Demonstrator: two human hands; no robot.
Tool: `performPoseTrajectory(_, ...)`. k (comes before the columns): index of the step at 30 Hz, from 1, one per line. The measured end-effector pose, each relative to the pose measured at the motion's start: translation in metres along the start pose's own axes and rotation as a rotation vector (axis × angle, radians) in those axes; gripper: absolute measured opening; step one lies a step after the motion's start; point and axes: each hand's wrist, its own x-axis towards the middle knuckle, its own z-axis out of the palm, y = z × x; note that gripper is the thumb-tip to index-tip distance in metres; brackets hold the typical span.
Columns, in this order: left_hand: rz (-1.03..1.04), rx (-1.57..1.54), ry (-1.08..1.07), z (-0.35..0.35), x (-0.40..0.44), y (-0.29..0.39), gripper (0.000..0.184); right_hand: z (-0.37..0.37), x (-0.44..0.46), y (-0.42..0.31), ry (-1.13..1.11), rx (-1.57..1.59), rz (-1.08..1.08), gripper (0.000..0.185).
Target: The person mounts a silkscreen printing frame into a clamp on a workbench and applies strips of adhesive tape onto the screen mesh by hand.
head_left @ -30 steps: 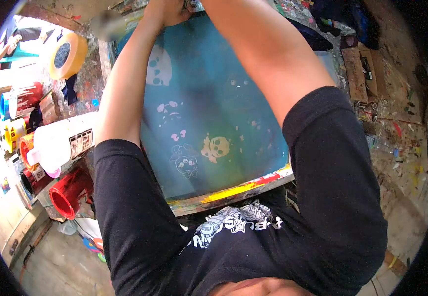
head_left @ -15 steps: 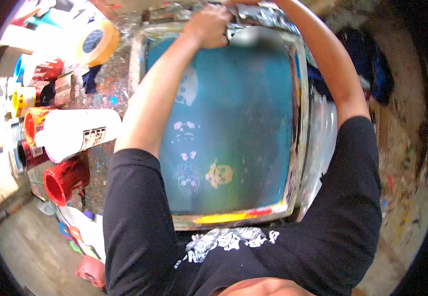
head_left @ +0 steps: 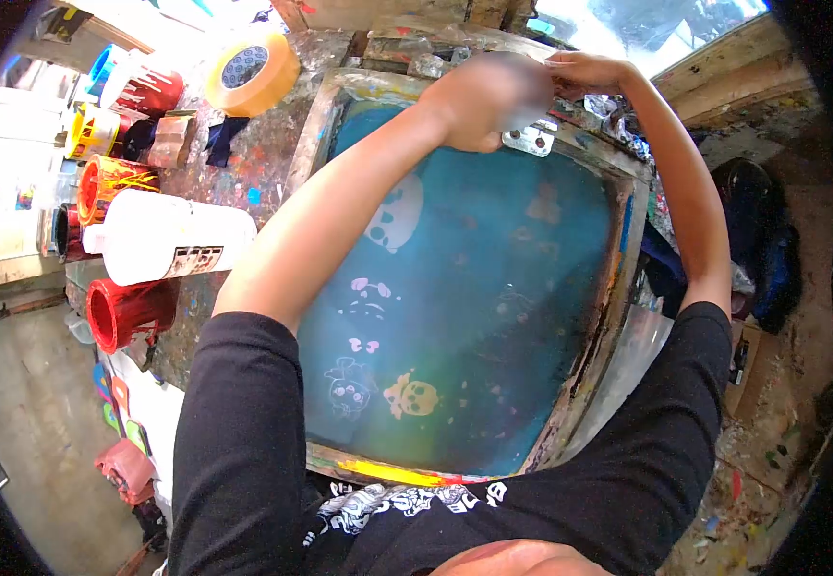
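A screen printing frame (head_left: pixel 584 384) lies in front of me, its blue mesh (head_left: pixel 455 278) marked with small skull and panda-like stencil shapes. My left hand (head_left: pixel 479 101) is at the frame's far edge, beside a metal hinge plate (head_left: pixel 530 140) with round holes. A blurred patch covers its fingers, so its grip cannot be made out. Just right of it, my right hand (head_left: pixel 591 73) reaches in with fingers drawn together, their tips hidden at the same patch. What they hold, if anything, does not show.
On the paint-stained bench at left are a tape roll (head_left: pixel 253 72), a white bottle (head_left: pixel 181 237) lying toward my left arm, a red pot (head_left: pixel 131 314) and several paint cans (head_left: pixel 119 182). Dark shoes (head_left: pixel 748 197) sit on the right. A window (head_left: pixel 647 34) is beyond the frame.
The camera view has shifted and turned, so the frame looks tilted. My left hand has moved right along the far edge, and my right hand has come into view near it.
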Motion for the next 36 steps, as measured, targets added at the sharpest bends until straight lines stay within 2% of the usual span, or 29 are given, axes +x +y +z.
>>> performPoseTrajectory(2,-0.003,0.016,-0.012,0.002,-0.001,0.000,0.056,0.005,-0.002,-0.001,-0.018,-0.007,-0.049,0.065)
performPoseTrajectory(5,-0.004,0.019,-0.013,-0.001,0.000,0.000,0.056,0.004,-0.003,-0.001,0.034,0.015,0.014,0.057)
performPoseTrajectory(6,-0.001,-0.003,-0.013,-0.003,0.001,0.000,0.057,0.005,-0.006,0.001,0.009,0.054,-0.078,0.054)
performPoseTrajectory(8,0.001,0.002,-0.024,-0.002,0.000,-0.002,0.057,0.009,-0.010,-0.008,0.037,0.015,-0.023,0.051)
performPoseTrajectory(12,-0.006,0.001,-0.012,-0.002,0.001,0.001,0.056,0.011,-0.004,-0.005,0.073,0.084,-0.093,0.053)
performPoseTrajectory(14,-0.011,-0.012,-0.035,0.000,0.000,-0.001,0.056,0.011,-0.008,-0.021,0.138,-0.180,-0.003,0.059)
performPoseTrajectory(16,0.003,-0.027,0.035,0.007,0.000,-0.005,0.053,0.011,-0.005,-0.035,0.151,-0.288,0.060,0.065)
performPoseTrajectory(18,-0.016,-0.029,-0.023,-0.002,0.005,-0.001,0.053,0.011,0.016,-0.018,0.293,-0.221,0.213,0.063)
performPoseTrajectory(20,-0.076,-0.024,-0.074,-0.004,0.003,-0.001,0.052,0.012,0.010,-0.040,0.237,-0.335,0.221,0.054)
performPoseTrajectory(22,-0.171,-0.039,-0.135,-0.004,0.008,-0.001,0.052,0.023,0.009,-0.046,0.303,-0.468,0.262,0.051)
performPoseTrajectory(23,-0.078,0.009,-0.034,0.002,0.005,-0.004,0.048,0.031,0.014,-0.058,0.398,-0.548,0.297,0.050)
performPoseTrajectory(24,-0.054,0.017,-0.053,0.003,0.008,-0.008,0.048,0.043,0.019,-0.067,0.512,-0.612,0.335,0.048)
performPoseTrajectory(26,0.038,0.104,-0.127,0.005,0.007,-0.019,0.050,0.080,0.020,-0.090,0.797,-0.693,0.363,0.046)
performPoseTrajectory(27,0.066,0.069,-0.091,0.008,0.005,-0.023,0.054,0.103,0.013,-0.098,0.945,-0.710,0.344,0.044)
performPoseTrajectory(28,0.089,0.067,-0.087,0.001,0.007,-0.018,0.054,0.136,-0.008,-0.109,1.094,-0.716,0.273,0.043)
performPoseTrajectory(29,0.093,0.116,-0.249,-0.009,0.013,-0.013,0.057,0.168,-0.031,-0.120,1.220,-0.708,0.152,0.042)
performPoseTrajectory(30,0.105,0.095,-0.211,0.000,0.009,-0.021,0.061,0.208,-0.054,-0.128,1.294,-0.692,0.040,0.041)
performPoseTrajectory(32,0.120,0.089,-0.149,0.010,-0.001,-0.023,0.066,0.299,-0.120,-0.150,1.381,-0.632,-0.160,0.037)
performPoseTrajectory(34,0.011,0.093,0.056,-0.004,-0.025,0.001,0.069,0.376,-0.168,-0.158,1.345,-0.435,-0.120,0.031)
performPoseTrajectory(35,-0.037,0.176,0.099,-0.014,-0.040,0.017,0.074,0.411,-0.187,-0.156,1.290,-0.365,-0.055,0.027)
performPoseTrajectory(36,-0.085,0.155,0.075,-0.030,-0.055,0.035,0.071,0.446,-0.198,-0.145,1.300,-0.291,-0.067,0.025)
